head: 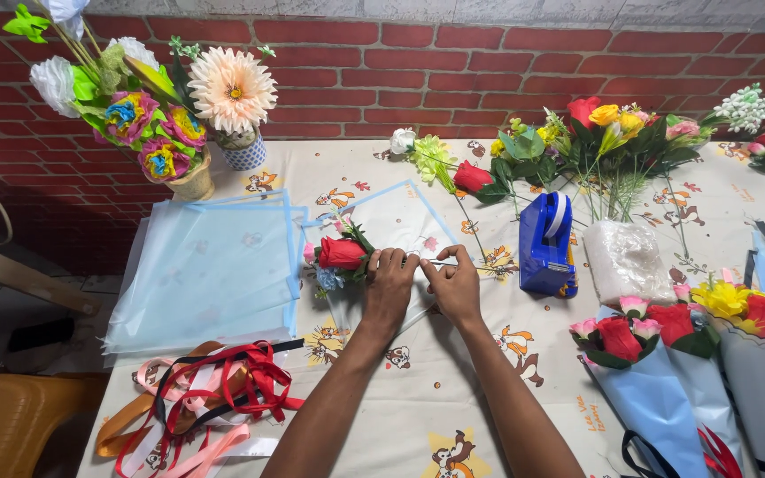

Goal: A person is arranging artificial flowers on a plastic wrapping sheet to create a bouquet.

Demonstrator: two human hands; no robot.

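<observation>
We have both hands meeting near the middle of the table (453, 416), which is covered by a pale cartoon-print cloth. Our left hand (389, 285) pinches the stems of a small bunch topped by a red rose (341, 253); our right hand (455, 281) pinches the thin stems just beside it, fingertips of the two hands almost touching. The bunch lies on a translucent pale-blue wrapping sheet (400, 217), its bloom pointing left.

Open cloth lies near us, between our forearms and the tangle of glossy ribbons (214, 389) at the near left corner. Left of the bunch a soft stack of blue sheets (210, 265) reaches the table's left edge. Just right of our right hand stands a hard blue plastic tape dispenser (546, 243), then a crinkled clear plastic roll (626, 257). Finished blue-wrapped bouquets (666, 354) crowd the near right. Loose artificial flowers (595, 133) lie along the far edge against the brick wall (400, 71), with potted paper blooms (188, 115) at far left.
</observation>
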